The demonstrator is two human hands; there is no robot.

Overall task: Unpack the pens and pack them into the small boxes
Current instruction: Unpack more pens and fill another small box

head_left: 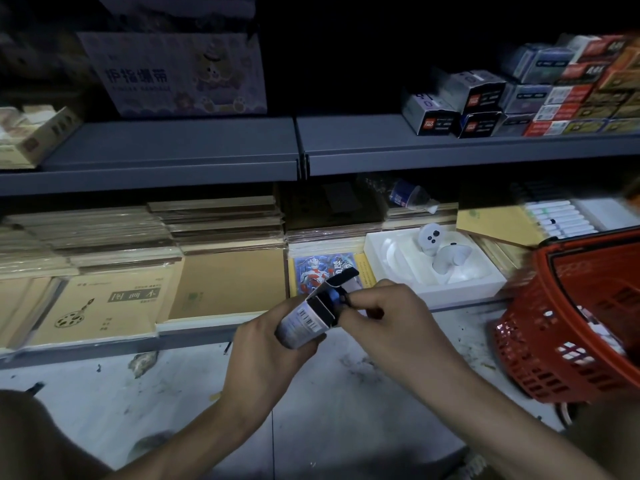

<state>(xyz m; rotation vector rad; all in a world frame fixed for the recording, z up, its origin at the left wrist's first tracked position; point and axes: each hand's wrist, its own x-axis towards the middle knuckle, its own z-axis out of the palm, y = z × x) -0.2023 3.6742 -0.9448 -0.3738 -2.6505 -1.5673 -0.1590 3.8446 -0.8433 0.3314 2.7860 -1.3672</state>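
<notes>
Evidently the box-end step is in hand: the left hand (266,344) has its grip clamped round a small grey-and-white cardboard box with a barcode label (304,322), held above the pale floor in front of the lower shelf, with its black end flap (341,277) standing open. The right hand (391,313) has its grip pinched on a dark piece (343,299) at the open mouth; whether this is a pen end or an inner flap cannot be told. The next move likely calls for steadying the box and working that piece straight along its length.
</notes>
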